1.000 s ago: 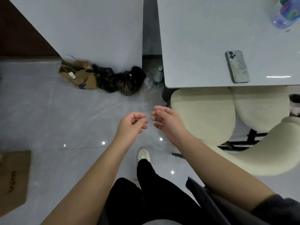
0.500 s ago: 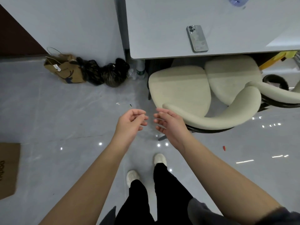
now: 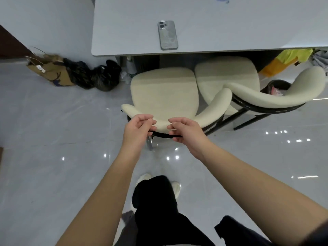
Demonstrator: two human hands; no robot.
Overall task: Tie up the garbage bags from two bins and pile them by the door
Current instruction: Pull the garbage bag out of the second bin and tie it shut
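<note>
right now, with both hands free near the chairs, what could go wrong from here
The bin sits wedged behind the right chair, so reaching for its bag may mean bumping or dragging the chair. The phone lies near the table edge and could be knocked off. The glossy floor might be slippery while carrying bags to join the tied black bags.

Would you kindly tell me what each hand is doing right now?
Left hand: fingers loosely curled, holding nothing.
Right hand: fingers loosely curled, holding nothing.
</note>
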